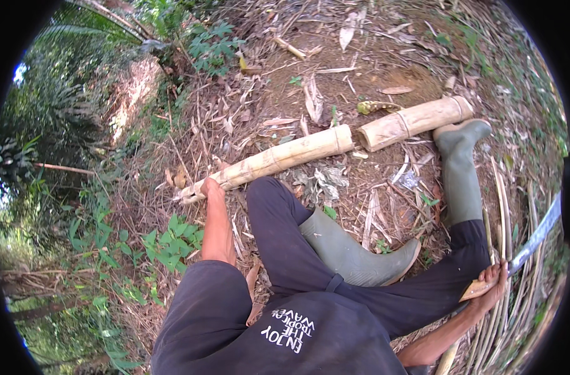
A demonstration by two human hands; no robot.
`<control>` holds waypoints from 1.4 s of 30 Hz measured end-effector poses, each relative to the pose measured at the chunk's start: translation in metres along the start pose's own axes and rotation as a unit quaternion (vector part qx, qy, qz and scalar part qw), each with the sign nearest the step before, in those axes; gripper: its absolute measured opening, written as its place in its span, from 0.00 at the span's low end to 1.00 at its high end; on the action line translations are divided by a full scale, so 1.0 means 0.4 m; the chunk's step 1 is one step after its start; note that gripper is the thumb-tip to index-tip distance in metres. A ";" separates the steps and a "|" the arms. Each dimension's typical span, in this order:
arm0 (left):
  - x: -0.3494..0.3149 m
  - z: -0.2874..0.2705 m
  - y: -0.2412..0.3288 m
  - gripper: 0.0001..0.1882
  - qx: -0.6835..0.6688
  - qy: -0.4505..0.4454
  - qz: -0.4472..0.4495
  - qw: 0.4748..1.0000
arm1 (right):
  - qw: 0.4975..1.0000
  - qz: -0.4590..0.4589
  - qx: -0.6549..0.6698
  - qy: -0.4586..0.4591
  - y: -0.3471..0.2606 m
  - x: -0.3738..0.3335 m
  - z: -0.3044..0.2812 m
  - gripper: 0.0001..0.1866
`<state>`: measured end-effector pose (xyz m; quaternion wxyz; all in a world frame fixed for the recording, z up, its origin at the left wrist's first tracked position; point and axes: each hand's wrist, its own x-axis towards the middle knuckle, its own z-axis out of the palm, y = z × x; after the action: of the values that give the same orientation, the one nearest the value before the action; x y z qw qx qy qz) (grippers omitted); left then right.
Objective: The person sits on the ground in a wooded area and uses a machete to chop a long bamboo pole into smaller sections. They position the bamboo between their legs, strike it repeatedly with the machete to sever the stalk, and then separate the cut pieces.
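A long pale bamboo section [282, 156] lies across the ground ahead of me, its left end split. My left hand [212, 186] is closed around it near that end, partly hiding the far side of the grip. Just to the right lies a shorter, thicker bamboo piece [416, 123], apart from the long one by a small gap. Out at the right, my right hand [494, 282] grips a machete by its wooden handle [477, 289]. The machete's bright blade [538, 239] points up and to the right, away from the bamboo.
My right green rubber boot [463, 169] touches the short piece's right end; the left boot [363, 250] is folded in. Dry leaves and husks litter the soil. Thin cut poles [506, 319] lie at the right. Leafy plants [172, 240] grow at the left.
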<state>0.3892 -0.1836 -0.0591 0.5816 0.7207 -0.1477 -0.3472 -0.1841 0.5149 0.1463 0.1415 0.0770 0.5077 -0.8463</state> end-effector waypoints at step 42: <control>0.024 0.089 -0.178 0.42 0.064 -0.001 -0.219 0.974 | 0.959 -0.006 -0.279 0.052 -0.026 -0.079 0.188 0.18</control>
<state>0.3586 -0.1958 -0.1323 0.4438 0.7710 -0.0089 -0.4566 -0.1565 0.4585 0.1992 0.1258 0.0754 0.7308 -0.6666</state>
